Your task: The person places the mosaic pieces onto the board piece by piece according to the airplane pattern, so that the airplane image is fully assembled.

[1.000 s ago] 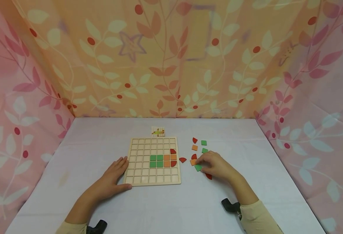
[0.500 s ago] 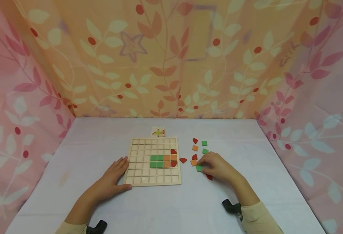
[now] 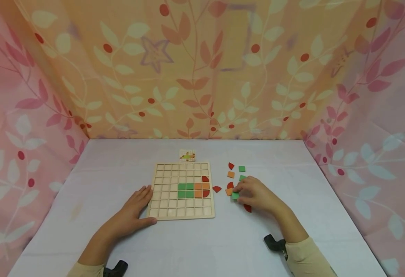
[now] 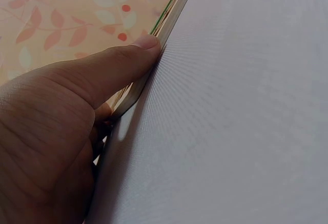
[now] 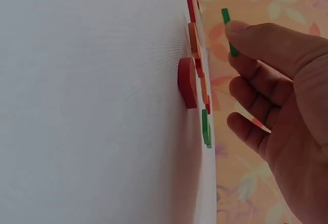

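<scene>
Right hand (image 3: 256,195), grip pinching one green tile (image 5: 226,18) above the worktop (image 3: 192,246); left hand (image 3: 135,207), grip spread apart, touching one gridded wooden board (image 3: 181,204).

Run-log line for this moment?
right hand: pinches thin green square tile above white tabletop | left hand: touches pale wooden grid board, left edge

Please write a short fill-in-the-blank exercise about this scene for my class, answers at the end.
The right hand pinches a ____ tile.
The left hand touches the board, which holds ____ red pieces.
The board's square pieces are green and ____.
Seen by the person, loose pieces lie to the board's ____.
Missing words: green; two; orange; right.
</scene>
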{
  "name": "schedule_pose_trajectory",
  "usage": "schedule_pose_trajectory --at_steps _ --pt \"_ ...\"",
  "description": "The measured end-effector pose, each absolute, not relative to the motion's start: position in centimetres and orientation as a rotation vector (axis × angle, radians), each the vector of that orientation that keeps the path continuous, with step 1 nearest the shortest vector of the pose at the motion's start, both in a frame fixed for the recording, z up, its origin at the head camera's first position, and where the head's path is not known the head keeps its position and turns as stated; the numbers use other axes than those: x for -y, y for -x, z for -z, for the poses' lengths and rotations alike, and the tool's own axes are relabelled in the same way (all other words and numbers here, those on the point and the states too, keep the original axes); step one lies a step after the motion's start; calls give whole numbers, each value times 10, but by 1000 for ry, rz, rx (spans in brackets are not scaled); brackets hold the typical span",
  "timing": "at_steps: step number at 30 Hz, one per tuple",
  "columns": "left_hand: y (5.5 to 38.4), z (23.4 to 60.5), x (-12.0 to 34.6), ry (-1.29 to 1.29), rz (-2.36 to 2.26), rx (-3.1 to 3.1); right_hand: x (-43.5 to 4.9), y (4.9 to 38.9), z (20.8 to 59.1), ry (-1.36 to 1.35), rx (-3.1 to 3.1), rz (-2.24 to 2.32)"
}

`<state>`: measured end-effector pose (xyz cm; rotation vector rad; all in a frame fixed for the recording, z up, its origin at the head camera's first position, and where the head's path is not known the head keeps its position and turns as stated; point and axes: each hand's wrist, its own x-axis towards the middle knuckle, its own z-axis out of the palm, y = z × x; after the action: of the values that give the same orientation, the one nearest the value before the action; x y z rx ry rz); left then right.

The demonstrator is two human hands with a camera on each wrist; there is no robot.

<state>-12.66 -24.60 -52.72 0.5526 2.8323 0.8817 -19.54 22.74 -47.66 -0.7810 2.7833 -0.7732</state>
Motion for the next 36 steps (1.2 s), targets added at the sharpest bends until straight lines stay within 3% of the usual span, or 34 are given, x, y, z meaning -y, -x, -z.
schedule_pose_trajectory --at_steps 14,36 --pt "126 527 242 -571 -889 -2840 -206 195 451 979 -2798 873" --pt "126 524 244 -545 -877 -2840 -120 214 429 1092 -2785 898"
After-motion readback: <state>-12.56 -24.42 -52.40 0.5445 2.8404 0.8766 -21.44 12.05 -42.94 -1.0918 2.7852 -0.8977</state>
